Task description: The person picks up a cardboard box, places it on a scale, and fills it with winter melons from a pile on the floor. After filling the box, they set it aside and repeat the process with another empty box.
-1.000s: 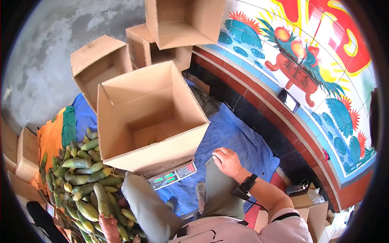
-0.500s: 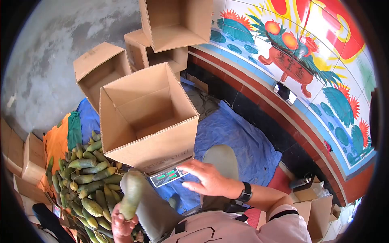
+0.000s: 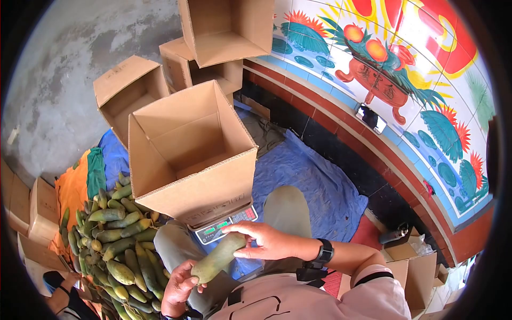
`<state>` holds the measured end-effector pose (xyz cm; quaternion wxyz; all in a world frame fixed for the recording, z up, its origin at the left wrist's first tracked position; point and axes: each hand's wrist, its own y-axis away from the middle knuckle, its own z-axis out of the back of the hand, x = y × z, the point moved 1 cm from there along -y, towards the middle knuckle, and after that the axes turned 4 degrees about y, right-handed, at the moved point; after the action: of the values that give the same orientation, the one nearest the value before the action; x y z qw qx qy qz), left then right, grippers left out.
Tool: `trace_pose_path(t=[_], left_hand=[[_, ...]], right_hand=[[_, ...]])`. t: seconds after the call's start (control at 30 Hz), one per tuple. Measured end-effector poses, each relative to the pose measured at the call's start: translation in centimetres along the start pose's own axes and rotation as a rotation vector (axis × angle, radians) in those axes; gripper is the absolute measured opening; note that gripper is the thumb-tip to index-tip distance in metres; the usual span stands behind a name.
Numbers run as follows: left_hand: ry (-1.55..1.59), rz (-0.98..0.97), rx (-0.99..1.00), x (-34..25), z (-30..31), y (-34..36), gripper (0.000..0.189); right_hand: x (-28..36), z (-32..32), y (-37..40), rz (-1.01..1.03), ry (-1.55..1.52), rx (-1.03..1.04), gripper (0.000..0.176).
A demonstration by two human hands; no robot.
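Observation:
A pale green radish [image 3: 217, 260] is held at a slant over my lap, above my knees. My left hand [image 3: 180, 285] is closed around its lower end. My right hand [image 3: 262, 241] has its thumb and fingers around the upper end. Just beyond my hands is a digital scale [image 3: 209, 232] with lit green displays and a keypad. A large open cardboard box [image 3: 205, 189] sits on the scale, and its visible inside holds nothing. To my left lies a big heap of green radishes [image 3: 121, 248], partly hidden behind my left arm.
More cardboard boxes [image 3: 128, 85] stand behind the large one. A blue tarp [image 3: 314, 186] covers the floor. At right are a tiled ledge with a phone [image 3: 372, 118], a dark bottle [image 3: 393, 236] and small cartons [image 3: 413, 277]. Another person's arm [image 3: 63, 292] shows at lower left.
My left hand has brought the radish up and right from beside the heap to over my lap. My right hand has left the scale's keypad and grasped the radish. Another person's arm has appeared.

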<state>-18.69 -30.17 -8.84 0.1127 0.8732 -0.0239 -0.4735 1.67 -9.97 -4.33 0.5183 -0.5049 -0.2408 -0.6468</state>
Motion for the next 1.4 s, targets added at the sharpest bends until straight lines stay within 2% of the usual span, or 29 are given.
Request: trace_pose_path(t=[0.13, 0.2, 0.3, 0.37, 0.43, 0.5, 0.57, 0.6, 0.63, 0.7, 0.83, 0.9, 1.07, 1.2, 1.33, 1.4], left_hand=[[-0.044, -0.055, 0.004, -0.3, -0.4, -0.7, 0.047], [-0.047, -0.209, -0.052, -0.3, -0.9, -1.1, 0.048], [-0.079, -0.309, -0.105, -0.3, -0.3, -2.0, 0.046], [-0.197, -0.267, -0.146, -0.5, 0.6, -2.3, 0.042], [-0.156, -0.212, -0.232, 0.4, 1.4, -2.7, 0.036], [-0.075, -0.217, -0.261, 0.7, 1.7, -2.9, 0.033], [0.013, -0.223, -0.292, 1.0, 2.0, -3.0, 0.030], [0.008, -0.204, -0.281, 1.1, 2.1, -3.2, 0.030], [0.005, -0.187, -0.274, 1.2, 2.2, -3.4, 0.029], [0.016, -0.188, -0.246, 1.4, 2.3, -3.7, 0.027], [-0.032, -0.172, -0.221, 1.6, 2.1, -3.8, 0.025], [-0.027, -0.171, -0.213, 1.9, 2.3, -4.1, 0.025], [0.014, -0.193, -0.185, 1.9, 2.1, -4.4, 0.026], [0.021, -0.252, -0.191, 2.6, 2.3, -4.7, 0.026], [0.022, -0.239, -0.168, 2.9, 2.5, -4.9, 0.027], [0.008, -0.229, -0.171, 2.9, 2.5, -4.9, 0.026]], right_hand=[[0.2, 0.5, -0.7, 0.004, 0.028, 0.015, 0.049], [1.5, 1.6, -1.4, 0.126, 0.149, -0.098, 0.048], [3.9, 4.2, -2.5, 0.109, 0.224, -0.185, 0.048], [5.3, 6.2, -3.4, 0.181, 0.284, -0.325, 0.047], [6.0, 7.9, -4.5, 0.219, 0.302, -0.472, 0.046], [6.0, 9.2, -6.3, 0.212, 0.177, -0.604, 0.045], [5.5, 10.8, -8.4, 0.213, 0.356, -0.629, 0.046], [5.3, 11.2, -9.3, 0.169, 0.455, -0.619, 0.047], [4.0, 12.0, -10.4, 0.233, 0.623, -0.593, 0.047], [3.3, 12.1, -12.0, 0.115, 0.797, -0.498, 0.046], [0.7, 13.0, -14.9, 0.083, 1.171, -0.122, 0.042], [0.1, 13.5, -16.1, 0.004, 1.211, 0.050, 0.040], [-0.1, 13.2, -18.4, -0.174, 1.335, 0.292, 0.037], [-1.8, 13.0, -19.0, -0.254, 1.342, 0.337, 0.037], [-4.0, 13.7, -18.8, -0.131, 1.324, 0.324, 0.029], [-6.1, 15.1, -19.1, 0.004, 1.335, 0.087, 0.020]])
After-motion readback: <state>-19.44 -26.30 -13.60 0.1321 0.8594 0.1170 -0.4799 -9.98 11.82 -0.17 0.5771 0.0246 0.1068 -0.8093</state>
